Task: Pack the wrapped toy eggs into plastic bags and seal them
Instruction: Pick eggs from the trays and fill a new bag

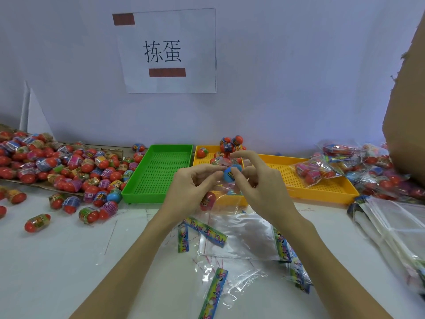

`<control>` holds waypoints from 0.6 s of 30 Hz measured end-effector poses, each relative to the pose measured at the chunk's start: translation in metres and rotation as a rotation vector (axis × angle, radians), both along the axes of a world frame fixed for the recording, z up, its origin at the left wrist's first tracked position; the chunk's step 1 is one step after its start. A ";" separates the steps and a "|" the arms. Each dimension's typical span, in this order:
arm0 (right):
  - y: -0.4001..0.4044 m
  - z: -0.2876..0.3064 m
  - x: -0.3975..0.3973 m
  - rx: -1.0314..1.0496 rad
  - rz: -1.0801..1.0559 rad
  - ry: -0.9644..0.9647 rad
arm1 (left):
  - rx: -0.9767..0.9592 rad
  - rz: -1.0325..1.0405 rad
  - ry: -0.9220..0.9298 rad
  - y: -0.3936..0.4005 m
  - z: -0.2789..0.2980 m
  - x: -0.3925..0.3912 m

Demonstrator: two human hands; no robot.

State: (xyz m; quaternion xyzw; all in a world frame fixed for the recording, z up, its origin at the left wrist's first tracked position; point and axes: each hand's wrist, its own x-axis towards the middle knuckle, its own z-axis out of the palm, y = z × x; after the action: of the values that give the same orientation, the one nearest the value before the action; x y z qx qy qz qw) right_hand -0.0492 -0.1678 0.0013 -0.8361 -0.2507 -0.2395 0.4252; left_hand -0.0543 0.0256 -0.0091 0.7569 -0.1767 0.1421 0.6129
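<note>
The cardboard box (407,107) is cut off by the right edge. The heap of eggs (46,162) runs past the left edge. The stack of bags (395,231) at the right is blurred and cropped. Both hands hide part of the yellow tray (322,187) and most of a blue egg (230,174).

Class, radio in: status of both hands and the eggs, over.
Left hand and right hand: each with a grip on the clear bag. Blue egg and red egg inside it. Bag not sealed. Nothing in the way.
</note>
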 end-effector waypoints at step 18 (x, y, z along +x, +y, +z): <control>0.002 0.005 -0.005 -0.175 0.041 0.003 | 0.046 0.088 0.000 -0.004 0.001 -0.002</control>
State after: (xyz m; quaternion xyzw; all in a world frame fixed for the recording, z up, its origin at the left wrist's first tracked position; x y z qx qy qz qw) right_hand -0.0538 -0.1653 0.0063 -0.8650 -0.2873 -0.2067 0.3556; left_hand -0.0562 0.0214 -0.0083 0.7780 -0.1464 0.1646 0.5884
